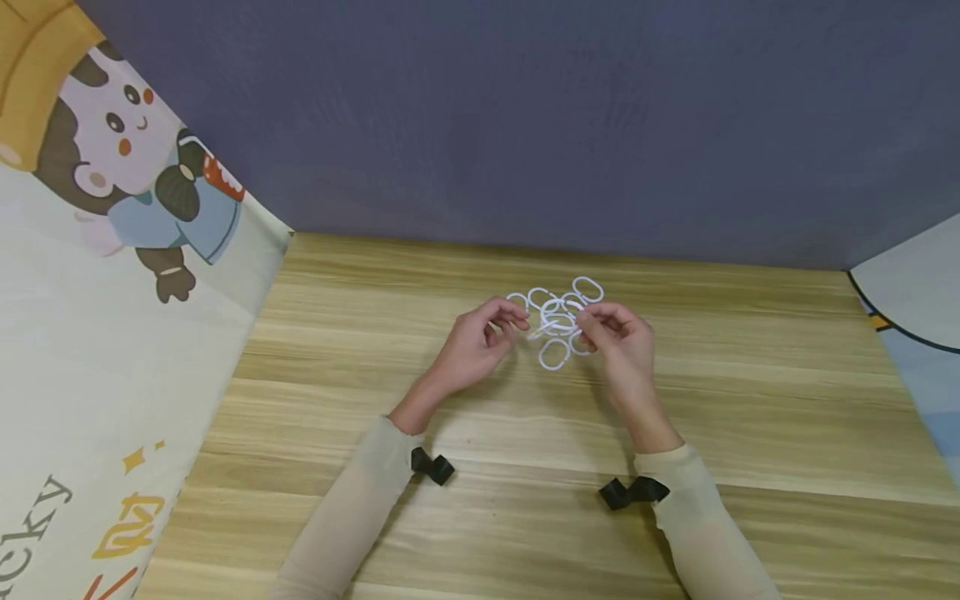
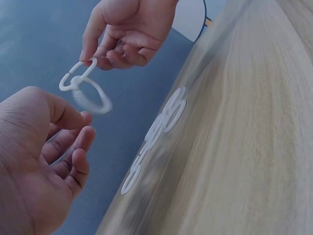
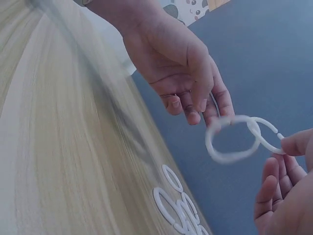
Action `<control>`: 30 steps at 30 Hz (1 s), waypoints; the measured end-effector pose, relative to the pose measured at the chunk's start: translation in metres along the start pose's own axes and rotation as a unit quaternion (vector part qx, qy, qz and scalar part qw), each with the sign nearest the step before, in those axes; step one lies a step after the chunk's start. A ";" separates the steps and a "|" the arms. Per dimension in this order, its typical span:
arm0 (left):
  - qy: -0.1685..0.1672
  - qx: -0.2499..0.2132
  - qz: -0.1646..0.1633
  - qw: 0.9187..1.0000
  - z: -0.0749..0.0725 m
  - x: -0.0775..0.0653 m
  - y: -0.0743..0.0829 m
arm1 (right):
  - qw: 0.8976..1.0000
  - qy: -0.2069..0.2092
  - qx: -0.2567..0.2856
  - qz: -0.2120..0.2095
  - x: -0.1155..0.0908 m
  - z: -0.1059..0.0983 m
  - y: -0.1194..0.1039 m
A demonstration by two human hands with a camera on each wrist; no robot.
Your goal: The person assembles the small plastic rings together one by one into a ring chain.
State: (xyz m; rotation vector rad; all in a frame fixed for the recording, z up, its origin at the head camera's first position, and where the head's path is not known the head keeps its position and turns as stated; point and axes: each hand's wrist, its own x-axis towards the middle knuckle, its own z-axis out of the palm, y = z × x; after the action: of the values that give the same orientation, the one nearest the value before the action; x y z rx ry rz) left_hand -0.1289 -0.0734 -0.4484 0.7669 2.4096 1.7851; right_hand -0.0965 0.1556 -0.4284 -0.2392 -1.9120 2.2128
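Note:
Two white plastic links with small gaps hang joined together above the table. My right hand pinches one link between thumb and fingertips. The other link dangles from it, blurred in both wrist views. My left hand is just to the left, its fingers loosely bent and holding nothing. In the right wrist view, its fingertips are close to the dangling link. Below both hands, several more white links lie in a loose, overlapping cluster on the wooden table.
A dark blue-grey panel rises behind the table's far edge. To the left stands a pale wall with a cartoon figure and lettering. A pale curved print shows at the right. Black wrist mounts sit at both cuffs.

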 end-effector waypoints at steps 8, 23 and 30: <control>0.034 -0.002 -0.006 0.999 0.004 0.005 0.006 | 1.000 -0.018 -0.002 0.001 0.005 0.001 -0.003; 0.105 -0.075 -0.073 0.989 0.007 0.006 0.019 | 0.997 -0.059 -0.041 0.000 0.002 0.002 -0.007; 0.095 -0.076 -0.081 0.989 0.007 0.003 0.018 | 0.996 -0.071 -0.059 0.003 -0.003 0.002 -0.006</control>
State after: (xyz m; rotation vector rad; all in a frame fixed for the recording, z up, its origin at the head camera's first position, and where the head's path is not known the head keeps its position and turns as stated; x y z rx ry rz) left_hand -0.1226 -0.0621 -0.4342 0.3904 2.3289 2.0288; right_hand -0.0932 0.1541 -0.4219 -0.1076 -2.1206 2.1768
